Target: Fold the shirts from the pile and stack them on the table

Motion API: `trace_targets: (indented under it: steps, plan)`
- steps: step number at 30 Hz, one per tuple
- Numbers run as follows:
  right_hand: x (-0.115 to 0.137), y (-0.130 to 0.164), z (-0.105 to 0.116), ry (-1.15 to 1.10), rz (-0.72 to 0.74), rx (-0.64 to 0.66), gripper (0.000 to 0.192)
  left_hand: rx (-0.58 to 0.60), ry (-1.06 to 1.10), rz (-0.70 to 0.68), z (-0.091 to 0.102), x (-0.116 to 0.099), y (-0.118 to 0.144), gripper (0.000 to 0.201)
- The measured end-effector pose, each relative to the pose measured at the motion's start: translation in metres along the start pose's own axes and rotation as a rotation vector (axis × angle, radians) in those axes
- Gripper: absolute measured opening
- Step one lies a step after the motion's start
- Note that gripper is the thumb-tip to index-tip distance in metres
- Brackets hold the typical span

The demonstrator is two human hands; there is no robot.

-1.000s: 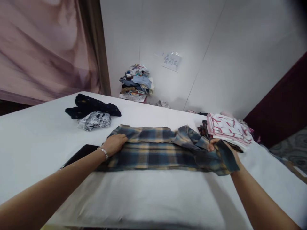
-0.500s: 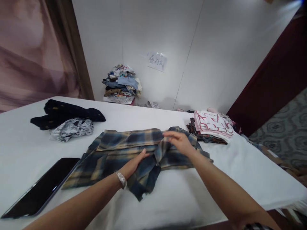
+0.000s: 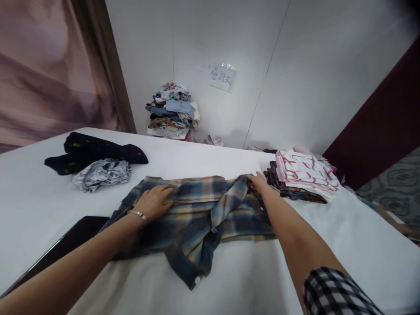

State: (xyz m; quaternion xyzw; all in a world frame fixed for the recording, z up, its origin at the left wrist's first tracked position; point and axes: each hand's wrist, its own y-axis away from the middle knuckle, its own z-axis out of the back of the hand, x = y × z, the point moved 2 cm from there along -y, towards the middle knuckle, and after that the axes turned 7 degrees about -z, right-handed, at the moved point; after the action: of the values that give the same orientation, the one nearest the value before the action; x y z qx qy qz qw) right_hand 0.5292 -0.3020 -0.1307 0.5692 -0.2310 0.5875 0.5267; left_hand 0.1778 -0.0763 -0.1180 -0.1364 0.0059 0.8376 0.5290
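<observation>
A blue, tan and dark plaid shirt (image 3: 197, 192) lies partly folded in front of me, one cuffed sleeve hanging down toward me with a white button at its end. On the shirt's left part rests my left hand (image 3: 153, 203), palm down with its fingers laid over the fabric. My right hand (image 3: 259, 183) pinches the shirt at its far right edge, beside the folded clothes; its fingertips are partly hidden. Under my left forearm sits a black flat-screened device (image 3: 74, 232), partly covered.
Folded clothes (image 3: 305, 173), white-and-red on top, stand at the right. A dark garment (image 3: 98, 151) and a crumpled black-and-white cloth (image 3: 103, 175) lie at the left on the white table (image 3: 197, 162). Beyond the table is a tall clothes pile (image 3: 173, 109).
My left hand has moved left from the shirt's middle to its left part. My right hand has moved right to the far edge, and the sleeve fold there is spread flatter.
</observation>
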Motion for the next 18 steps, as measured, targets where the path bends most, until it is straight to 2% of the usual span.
trace_targets:
  steps: [3,7,10,13,18]
  plan:
    - [0.006,0.002,0.008,-0.034,-0.046,-0.016,0.041,0.080,0.074,0.078,-0.006,0.021,-0.003,0.053]
    - [0.000,0.016,0.043,-0.162,0.098,-0.049,0.026,0.045,0.068,0.189,-0.001,0.037,-0.002,0.048]
    - [-0.021,0.027,0.070,-0.037,-0.026,-0.120,0.019,0.018,-0.021,0.272,0.007,0.050,-0.001,0.043]
    - [-0.037,0.037,0.080,0.172,-0.136,-0.122,0.027,-0.032,-0.076,0.394,0.013,0.063,-0.003,0.044]
    - [-0.036,0.039,0.071,0.335,-0.113,-0.117,0.053,-0.032,-0.083,0.560,0.015,0.075,-0.021,0.053]
